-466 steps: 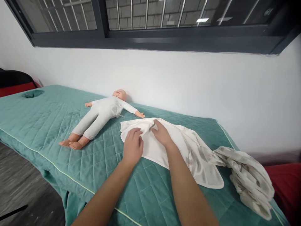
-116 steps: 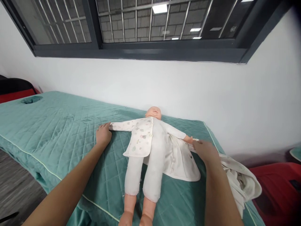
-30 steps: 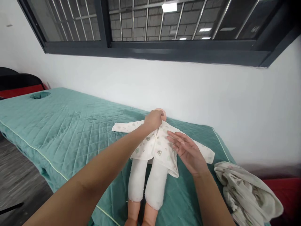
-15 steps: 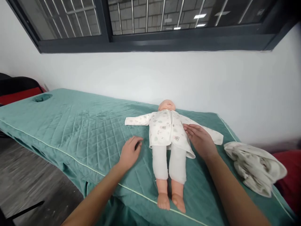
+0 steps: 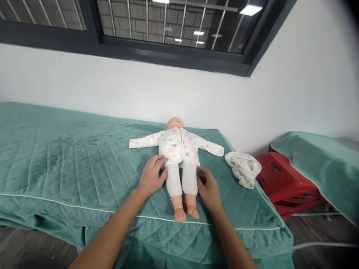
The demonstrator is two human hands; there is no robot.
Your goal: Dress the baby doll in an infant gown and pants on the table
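Observation:
A baby doll (image 5: pixel 175 122) lies on its back on a green quilted bed cover (image 5: pixel 112 164), its head toward the wall. It wears a white printed baby jacket (image 5: pixel 179 144) with both sleeves spread out, and white trousers (image 5: pixel 190 179). The doll's bare feet reach the bed's front edge. My left hand (image 5: pixel 153 175) rests beside the doll's hip, fingertips at the jacket's lower left corner, thumb apart near the trouser leg. On the other side, my right hand (image 5: pixel 209 188) is curved near the jacket's lower right corner, with a gap between thumb and fingers.
A crumpled white cloth (image 5: pixel 243 168) lies near the bed's right edge. Beyond it a red plastic stool (image 5: pixel 286 179) stands on the floor, by another green-covered surface (image 5: pixel 331 164). The white wall (image 5: pixel 126 89) and a barred window (image 5: pixel 168 22) are behind the bed.
The view has swung right. My right hand has moved from the jacket's side down beside the trousers, and my left hand has come in to the hem. The jacket's right sleeve and hem lie straighter.

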